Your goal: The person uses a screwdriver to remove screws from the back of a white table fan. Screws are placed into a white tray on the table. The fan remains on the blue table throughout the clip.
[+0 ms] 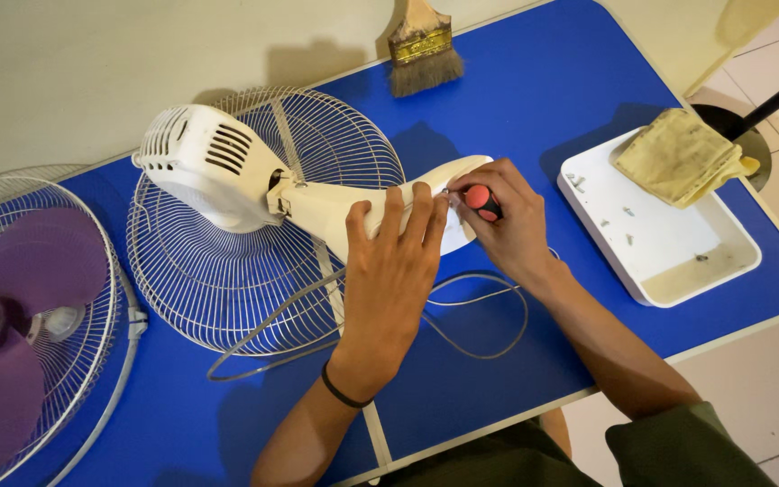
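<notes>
Blue table (516,361) carrying everything, tiled floor showing at right edge.

Lying at far left, half off table edge: front grille (92,298) with purple blade (20,307) resting inside it.

Sitting centre-left, flat on table: rear grille (218,271), wire side up. White motor housing (205,167) lying over it, vents facing up, joined to white neck (335,203) stretching right toward both hands.

Resting at right: white tray (678,252), yellowish rag (678,153) draped on its far corner, several small screws (628,225) lying loose inside.

Trailing in loops under forearms: grey cord (489,311).

Lying at top edge: brush (421,50), bristles pointing toward fan.

Left hand (389,280) pressing flat over neck, fingers spread across its top, pinning it down; black band at wrist.

Right hand (507,225) wrapping closed around screwdriver (481,200), red-and-black handle showing between thumb and fingers, tip pointing left into neck end just beside left fingertips. Screw head itself hidden.

Step judged: working 1 screw at neck end, fan already stripped of front grille and blade. Turning direction not readable.

Next move calling for: keeping tip seated square, holding neck steady against twist, catching any freed screw before rolling off.
</notes>
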